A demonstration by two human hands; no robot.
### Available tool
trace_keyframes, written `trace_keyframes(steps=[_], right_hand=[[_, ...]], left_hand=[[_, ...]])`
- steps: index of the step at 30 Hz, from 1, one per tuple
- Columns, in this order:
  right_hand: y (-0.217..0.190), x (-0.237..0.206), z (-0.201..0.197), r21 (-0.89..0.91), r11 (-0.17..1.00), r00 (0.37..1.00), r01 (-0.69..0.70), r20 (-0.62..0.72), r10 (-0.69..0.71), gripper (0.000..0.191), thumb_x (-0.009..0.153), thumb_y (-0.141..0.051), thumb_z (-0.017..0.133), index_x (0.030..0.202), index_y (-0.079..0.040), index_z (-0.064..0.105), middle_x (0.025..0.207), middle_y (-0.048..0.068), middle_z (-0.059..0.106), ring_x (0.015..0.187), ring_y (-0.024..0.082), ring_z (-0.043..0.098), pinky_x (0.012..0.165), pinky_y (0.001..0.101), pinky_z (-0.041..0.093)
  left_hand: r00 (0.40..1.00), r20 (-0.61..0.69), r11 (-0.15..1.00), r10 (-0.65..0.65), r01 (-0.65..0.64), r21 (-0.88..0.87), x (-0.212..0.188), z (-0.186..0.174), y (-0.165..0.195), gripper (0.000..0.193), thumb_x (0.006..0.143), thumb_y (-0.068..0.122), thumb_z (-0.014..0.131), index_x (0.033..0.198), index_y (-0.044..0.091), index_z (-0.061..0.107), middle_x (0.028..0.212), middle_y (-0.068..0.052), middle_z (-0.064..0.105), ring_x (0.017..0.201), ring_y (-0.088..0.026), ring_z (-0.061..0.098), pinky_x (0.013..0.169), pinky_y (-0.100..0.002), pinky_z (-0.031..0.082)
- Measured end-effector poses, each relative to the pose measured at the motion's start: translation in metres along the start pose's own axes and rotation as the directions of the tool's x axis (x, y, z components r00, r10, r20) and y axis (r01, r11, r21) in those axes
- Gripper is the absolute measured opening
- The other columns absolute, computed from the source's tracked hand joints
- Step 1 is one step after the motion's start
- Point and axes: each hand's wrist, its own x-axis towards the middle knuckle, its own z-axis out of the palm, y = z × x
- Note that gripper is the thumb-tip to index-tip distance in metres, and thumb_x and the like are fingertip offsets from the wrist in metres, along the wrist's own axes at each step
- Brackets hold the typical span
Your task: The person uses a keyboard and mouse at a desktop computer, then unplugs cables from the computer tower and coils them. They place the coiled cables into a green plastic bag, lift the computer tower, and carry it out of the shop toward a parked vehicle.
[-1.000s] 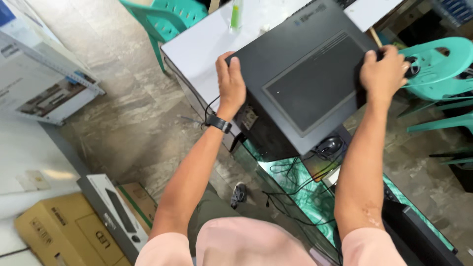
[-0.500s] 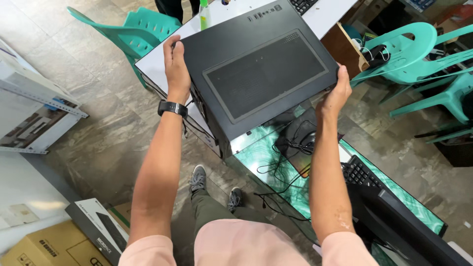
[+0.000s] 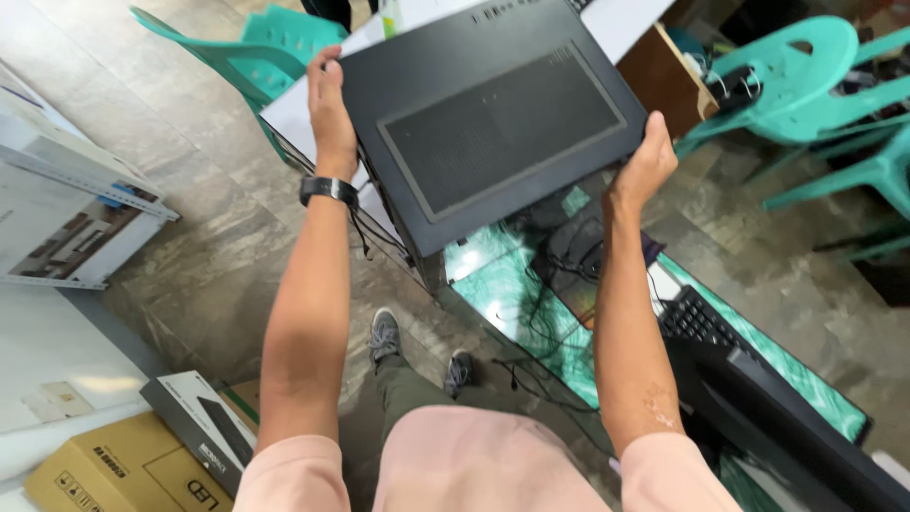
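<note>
Right now both hands, the left hand (image 3: 327, 104) at nine o'clock and the right hand (image 3: 646, 166) at three, press flat against the big black computer case (image 3: 493, 133), which could slip and fall onto the green glass worktop (image 3: 493, 284) below.

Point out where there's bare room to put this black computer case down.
Both hands, left and right, hold the black computer case. Bare stone floor lies between the white boxes and the shoes. The green glass table is crowded with cables and a keyboard.
</note>
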Motion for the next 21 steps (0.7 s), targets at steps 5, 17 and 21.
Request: trace_keyframes(steps=[5,17,21], right_hand=[[-0.003,-0.012,0.008,0.092,0.996,0.998,0.004,-0.061,0.002,0.045,0.105,-0.038,0.055,0.101,0.004,0.072,0.089,0.007,0.072,0.077,0.015,0.066,0.071,0.0311,0.054],[0.016,-0.015,-0.002,0.209,0.976,0.998,0.061,-0.012,-0.06,0.049,0.108,-0.042,0.054,0.102,0.004,0.068,0.094,0.011,0.071,0.081,0.019,0.067,0.076,0.0339,0.054],[0.025,-0.022,-0.014,0.133,0.99,0.998,0.037,0.038,-0.043,0.054,0.109,-0.05,0.05,0.109,0.002,0.064,0.095,0.007,0.066,0.082,0.016,0.062,0.072,0.0317,0.048]], left_hand=[[0.99,-0.023,0.99,0.142,-0.142,0.02,0.005,-0.004,-0.018,0.035,0.109,0.025,0.054,0.139,0.008,0.06,0.141,-0.003,0.059,0.133,-0.017,0.051,0.116,-0.03,0.035],[0.974,0.123,0.982,0.191,-0.19,-0.018,-0.032,0.001,-0.002,0.059,0.102,0.022,0.056,0.158,0.011,0.04,0.164,-0.003,0.038,0.153,-0.02,0.035,0.128,-0.032,0.025],[0.981,0.076,0.983,0.181,-0.177,-0.051,-0.033,0.007,0.004,0.072,0.099,0.019,0.057,0.162,0.012,0.023,0.167,-0.002,0.025,0.154,-0.019,0.028,0.127,-0.031,0.023]])
